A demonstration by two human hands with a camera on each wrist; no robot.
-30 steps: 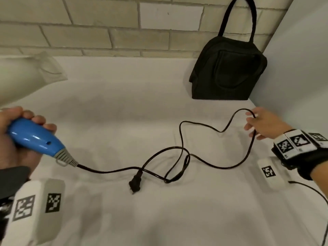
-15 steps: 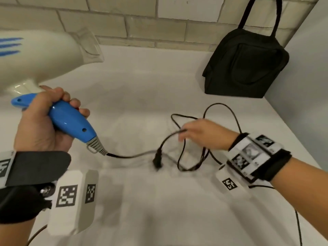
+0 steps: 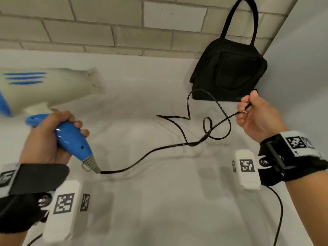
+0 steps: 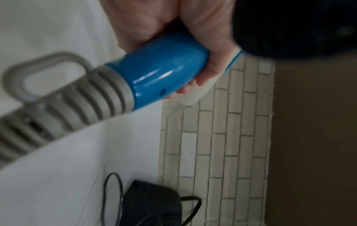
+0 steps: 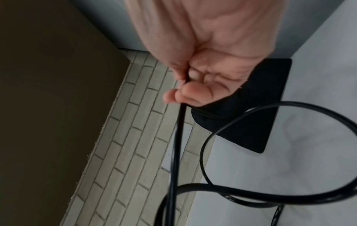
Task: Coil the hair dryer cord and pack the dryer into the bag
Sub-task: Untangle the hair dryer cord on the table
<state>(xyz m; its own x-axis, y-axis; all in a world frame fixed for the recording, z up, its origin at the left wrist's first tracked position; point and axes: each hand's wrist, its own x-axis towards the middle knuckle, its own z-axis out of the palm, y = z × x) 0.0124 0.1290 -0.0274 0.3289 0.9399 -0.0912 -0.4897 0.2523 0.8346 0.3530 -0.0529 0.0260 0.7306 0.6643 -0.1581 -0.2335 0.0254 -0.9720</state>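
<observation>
My left hand point(image 3: 53, 135) grips the blue handle point(image 3: 71, 137) of a white hair dryer point(image 3: 42, 86), held above the white surface at the left; the handle point(image 4: 164, 73) fills the left wrist view. Its black cord point(image 3: 142, 155) runs from the grey strain relief point(image 3: 90, 164) to the right in tangled loops. My right hand point(image 3: 252, 114) holds the plug end of the cord in its curled fingers, lifted in front of the black bag point(image 3: 229, 71). In the right wrist view the cord point(image 5: 177, 137) hangs from the curled fingers point(image 5: 189, 94). The plug itself is hidden in the fist.
The black bag stands upright against the brick wall point(image 3: 106, 29) in the back right corner, its strap handle point(image 3: 239, 20) up. A grey side wall point(image 3: 305, 68) closes off the right. The white tabletop point(image 3: 159, 210) lies below both hands.
My right hand has pulled the cord end up and to the right, toward the bag, stretching the loops out. The left hand has lowered the dryer.
</observation>
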